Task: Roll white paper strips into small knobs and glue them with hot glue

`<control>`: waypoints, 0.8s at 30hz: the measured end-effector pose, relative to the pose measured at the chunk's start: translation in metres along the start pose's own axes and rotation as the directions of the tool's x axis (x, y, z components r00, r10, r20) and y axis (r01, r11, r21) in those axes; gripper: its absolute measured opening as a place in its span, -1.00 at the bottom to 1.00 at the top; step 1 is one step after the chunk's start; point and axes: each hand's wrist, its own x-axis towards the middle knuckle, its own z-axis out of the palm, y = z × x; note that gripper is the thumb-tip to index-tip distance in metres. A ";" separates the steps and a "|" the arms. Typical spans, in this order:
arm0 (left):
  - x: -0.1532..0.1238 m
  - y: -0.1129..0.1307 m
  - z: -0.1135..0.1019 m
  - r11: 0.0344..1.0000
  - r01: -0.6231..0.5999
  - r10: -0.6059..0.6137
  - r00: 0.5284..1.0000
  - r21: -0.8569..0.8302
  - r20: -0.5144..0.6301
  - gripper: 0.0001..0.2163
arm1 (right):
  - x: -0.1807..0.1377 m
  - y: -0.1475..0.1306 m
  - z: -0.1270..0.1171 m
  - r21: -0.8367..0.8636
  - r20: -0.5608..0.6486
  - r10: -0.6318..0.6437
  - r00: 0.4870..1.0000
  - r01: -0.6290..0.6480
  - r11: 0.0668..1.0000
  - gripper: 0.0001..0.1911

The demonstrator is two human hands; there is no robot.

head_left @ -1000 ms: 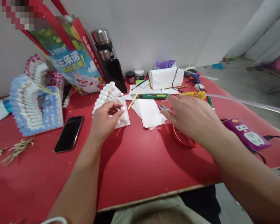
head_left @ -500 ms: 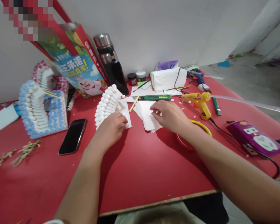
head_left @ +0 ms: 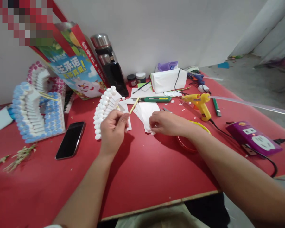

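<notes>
My left hand (head_left: 113, 129) is closed in a pinch against the near side of a white foam model (head_left: 106, 106) made of stacked strips with rounded tips. It stands on a white base sheet on the red table (head_left: 142, 171). My right hand (head_left: 167, 123) rests with fingers curled on the near edge of a stack of white paper sheets (head_left: 146, 113). Whether it grips a sheet is unclear.
A yellow glue gun (head_left: 199, 103) stands right of the sheets, wired to a purple power strip (head_left: 253, 139). A black phone (head_left: 70, 140), a blue-and-white foam model (head_left: 35, 110), a printed bag (head_left: 71, 68), a flask (head_left: 106, 58), a green utility knife (head_left: 156, 99) and a red-yellow ring (head_left: 192, 147) surround the hands.
My right hand left the glue gun standing and came back to the paper stack, then slid to its near edge. My left hand stayed at the white model, shifting slightly.
</notes>
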 end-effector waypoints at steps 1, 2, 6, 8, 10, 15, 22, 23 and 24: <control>-0.004 0.001 0.005 1.000 0.004 -0.003 0.998 -0.013 0.062 -0.77 | 0.001 0.003 0.001 0.047 -0.011 0.009 1.000 -0.008 0.999 -0.97; -0.007 0.001 0.010 1.000 0.005 -0.004 0.993 -0.008 0.115 -0.79 | 0.002 0.006 0.001 0.101 -0.025 0.030 0.999 -0.028 0.995 -0.97; -0.015 0.001 0.021 0.999 0.011 -0.004 0.983 -0.037 0.185 -0.89 | 0.004 0.011 -0.002 0.370 -0.154 0.169 0.973 -0.102 0.923 -0.98; -0.015 0.000 0.023 0.991 0.073 -0.052 0.982 -0.113 0.183 -0.91 | 0.003 0.010 -0.008 0.539 -0.280 0.251 0.926 -0.065 0.840 -0.94; -0.014 0.000 0.024 0.972 0.155 -0.124 0.978 -0.179 0.169 -0.90 | 0.000 0.006 -0.016 0.734 -0.366 0.335 0.868 0.048 0.678 -0.88; -0.011 -0.001 0.024 0.884 0.317 -0.264 0.945 -0.342 0.193 -0.86 | -0.008 -0.001 -0.031 0.921 -0.342 0.393 0.854 0.222 0.321 -0.76; -0.011 -0.002 0.025 0.719 0.450 -0.271 0.883 -0.530 0.382 -0.75 | -0.002 0.011 -0.023 0.940 -0.322 0.394 0.861 0.243 0.238 -0.79; -0.011 -0.001 0.025 0.706 0.466 -0.263 0.872 -0.534 0.413 -0.72 | -0.001 0.012 -0.022 0.941 -0.324 0.396 0.859 0.249 0.229 -0.81; -0.013 0.000 0.026 0.696 0.481 -0.253 0.859 -0.533 0.445 -0.69 | 0.000 0.012 -0.022 0.940 -0.330 0.398 0.856 0.260 0.221 -0.80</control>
